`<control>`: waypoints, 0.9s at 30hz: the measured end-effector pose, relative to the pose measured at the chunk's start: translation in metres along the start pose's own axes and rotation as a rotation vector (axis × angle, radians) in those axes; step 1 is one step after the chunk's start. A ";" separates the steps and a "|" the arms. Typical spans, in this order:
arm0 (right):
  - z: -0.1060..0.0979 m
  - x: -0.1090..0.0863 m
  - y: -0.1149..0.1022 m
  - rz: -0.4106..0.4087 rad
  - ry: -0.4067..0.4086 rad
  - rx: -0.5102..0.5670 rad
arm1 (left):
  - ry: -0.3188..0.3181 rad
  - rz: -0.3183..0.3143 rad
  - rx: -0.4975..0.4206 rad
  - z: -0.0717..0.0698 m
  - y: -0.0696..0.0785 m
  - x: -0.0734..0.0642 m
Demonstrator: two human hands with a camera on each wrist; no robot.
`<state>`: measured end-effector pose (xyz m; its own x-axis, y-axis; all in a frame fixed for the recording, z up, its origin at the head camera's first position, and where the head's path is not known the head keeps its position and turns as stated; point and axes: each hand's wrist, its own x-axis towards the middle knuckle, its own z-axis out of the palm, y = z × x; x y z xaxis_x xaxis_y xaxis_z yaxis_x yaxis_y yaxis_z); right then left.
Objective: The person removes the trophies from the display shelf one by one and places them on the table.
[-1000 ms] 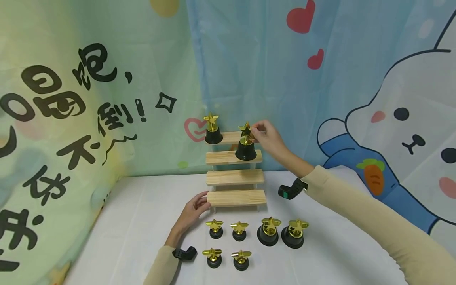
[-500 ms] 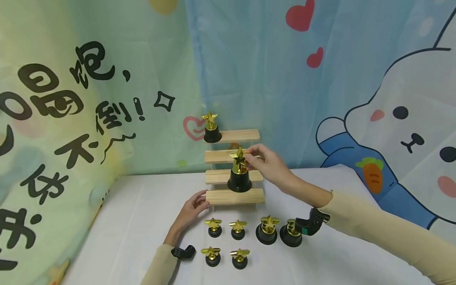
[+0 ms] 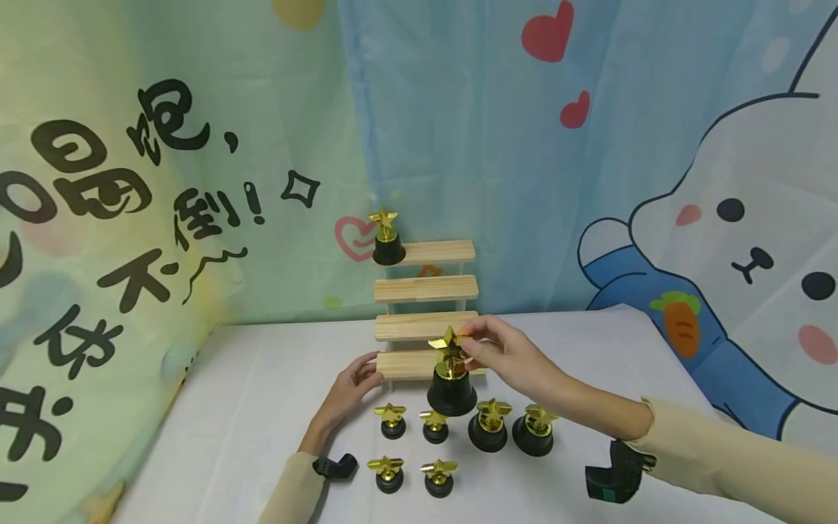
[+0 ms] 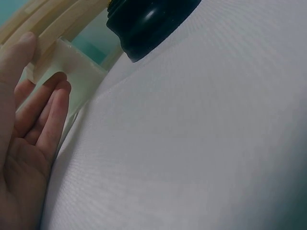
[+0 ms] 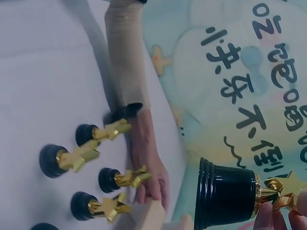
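My right hand (image 3: 513,360) pinches a gold star trophy with a black base (image 3: 452,394) by its gold upper part. The trophy is upright in the head view, in front of the lowest step. It also shows large in the right wrist view, where fingertips (image 5: 265,216) touch the gold stem (image 5: 268,194). At the left end of the lowest board of a stepped wooden display stand (image 3: 409,364), my left hand (image 3: 347,389) holds on. Its thumb (image 4: 21,50) lies against the board's end in the left wrist view, with the other fingers below.
One trophy (image 3: 389,247) stands at the left of the top step. Several small trophies (image 3: 390,422) and two larger ones (image 3: 487,434), (image 3: 533,439) stand on the white tablecloth (image 3: 556,487) before the stand. A printed curtain (image 3: 432,109) hangs behind.
My right hand has carried the trophy down and toward me, from near the top steps to in front of the lowest one. The left hand keeps its place on the stand.
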<state>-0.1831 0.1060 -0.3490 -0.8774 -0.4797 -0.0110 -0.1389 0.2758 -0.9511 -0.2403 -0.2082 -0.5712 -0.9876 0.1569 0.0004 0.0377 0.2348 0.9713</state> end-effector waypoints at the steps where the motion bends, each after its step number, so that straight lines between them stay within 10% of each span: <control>1: 0.000 -0.003 0.001 0.008 -0.001 0.002 | 0.001 -0.002 0.002 0.000 0.004 -0.002; 16: 0.007 -0.038 -0.003 0.032 -0.067 0.014 | -0.019 0.009 0.021 -0.001 0.018 -0.007; 27: 0.009 -0.056 0.003 0.050 -0.103 0.071 | 0.020 0.003 0.036 0.000 -0.010 0.003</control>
<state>-0.1304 0.1260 -0.3542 -0.8302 -0.5507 -0.0868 -0.0602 0.2434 -0.9681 -0.2439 -0.2101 -0.5806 -0.9903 0.1384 0.0085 0.0459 0.2690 0.9620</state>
